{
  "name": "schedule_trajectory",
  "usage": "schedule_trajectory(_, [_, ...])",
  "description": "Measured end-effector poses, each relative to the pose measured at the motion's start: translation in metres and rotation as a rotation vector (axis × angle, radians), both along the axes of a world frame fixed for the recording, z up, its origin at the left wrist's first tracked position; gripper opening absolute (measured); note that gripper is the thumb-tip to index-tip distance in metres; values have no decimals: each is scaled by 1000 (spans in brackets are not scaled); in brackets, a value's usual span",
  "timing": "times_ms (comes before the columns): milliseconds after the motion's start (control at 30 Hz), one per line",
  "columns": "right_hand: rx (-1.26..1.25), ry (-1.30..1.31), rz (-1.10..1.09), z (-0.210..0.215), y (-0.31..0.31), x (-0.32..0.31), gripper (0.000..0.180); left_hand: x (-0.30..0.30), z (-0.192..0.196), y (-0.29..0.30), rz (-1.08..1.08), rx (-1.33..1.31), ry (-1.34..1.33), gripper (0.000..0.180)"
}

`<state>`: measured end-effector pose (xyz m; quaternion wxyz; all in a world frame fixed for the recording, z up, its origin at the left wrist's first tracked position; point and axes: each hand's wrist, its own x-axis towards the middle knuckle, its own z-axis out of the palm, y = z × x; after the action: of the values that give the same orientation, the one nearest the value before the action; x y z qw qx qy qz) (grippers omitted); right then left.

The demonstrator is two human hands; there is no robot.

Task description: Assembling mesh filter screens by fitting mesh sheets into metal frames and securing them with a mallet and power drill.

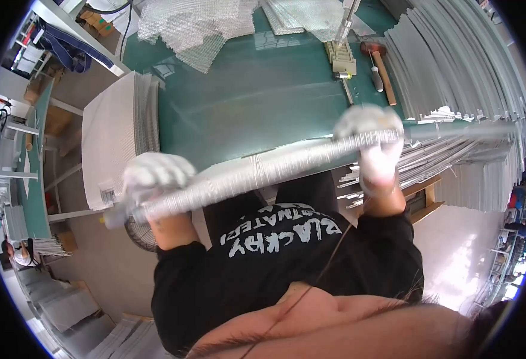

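Long silvery-white ribbed bundle [263,169] spans left to right along the green-topped bench's [233,113] near edge, right end farther forward; the white-gloved left hand [158,172] is at its left end; the white-gloved right hand [369,121] at its right; both hands' fingers grasping it.

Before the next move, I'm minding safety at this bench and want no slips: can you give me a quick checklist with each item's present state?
1. Left hand gloved and at one end of the long ribbed piece: ok.
2. Right hand gloved and at the other end: ok.
3. Long ribbed piece level: cannot tell; it slants across the picture.
4. Left hand clear of the white stack: cannot tell; they overlap in this view.
5. Hammer lying down on the green table: ok, beside the screwdriver.
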<state>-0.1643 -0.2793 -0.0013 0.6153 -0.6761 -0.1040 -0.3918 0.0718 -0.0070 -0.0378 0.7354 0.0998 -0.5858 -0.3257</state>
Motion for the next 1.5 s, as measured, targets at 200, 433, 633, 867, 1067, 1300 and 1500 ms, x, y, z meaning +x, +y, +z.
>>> schedule_trajectory(200, [-28, 81, -67, 13, -14, 44, 19, -30, 9, 1, 1244, 271, 182, 16])
schedule_trajectory(433, [63, -108, -2, -19, -23, 29, 13, -50, 20, -10, 1184, 109, -304, 23])
schedule_trajectory(633, [12, -122, 249, -27, -4, -17, 30, -40, -11, 15, 387, 314, -755, 38])
schedule_trajectory(867, [-268, -142, 304, -26, 7, -41, 22, -34, -64, 17, 506, 773, -1170, 53])
schedule_trajectory(1067, [-160, -89, 140, -20, 17, -49, 25, -12, -78, 7, 528, 1014, -1417, 37])
schedule_trajectory(1300, [-149, -75, -12, -20, -5, -9, 26, -40, -66, 28, 619, 973, -229, 47])
schedule_trajectory(1500, [148, 130, -255, -9, -20, 34, 11, -42, 37, -7, 1198, 221, -169, 30])
